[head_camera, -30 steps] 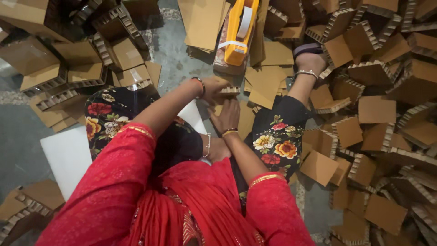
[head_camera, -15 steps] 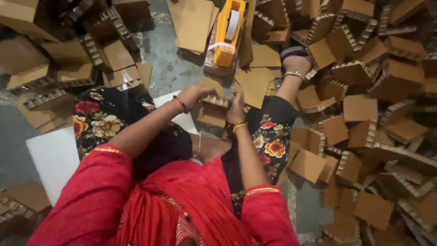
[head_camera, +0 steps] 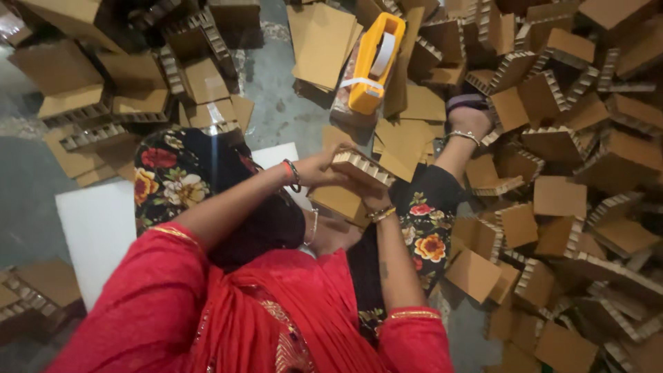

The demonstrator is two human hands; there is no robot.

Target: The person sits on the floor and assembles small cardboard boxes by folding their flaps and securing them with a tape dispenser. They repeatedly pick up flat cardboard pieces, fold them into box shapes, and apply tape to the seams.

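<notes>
I sit on the floor in red sleeves and black floral trousers. My left hand (head_camera: 319,170) grips the near end of a honeycomb cardboard block (head_camera: 360,166) held up over my lap. My right hand (head_camera: 373,199) holds the same block from below and the right, its wrist wearing a bangle. A second brown cardboard piece (head_camera: 340,200) sits just under the block, against my hands. A yellow tape dispenser (head_camera: 376,63) lies ahead on a stack of flat cardboard sheets.
Piles of honeycomb cardboard blocks (head_camera: 573,200) surround me on the right and at the upper left (head_camera: 117,97). Flat cardboard sheets (head_camera: 324,38) lie ahead. A white sheet (head_camera: 97,228) rests on the grey floor at my left. My foot (head_camera: 468,121) reaches toward the right pile.
Both hands have lifted the cardboard block slightly and turned it, so its corrugated edge now faces up. The view has shifted a little closer and to the right.
</notes>
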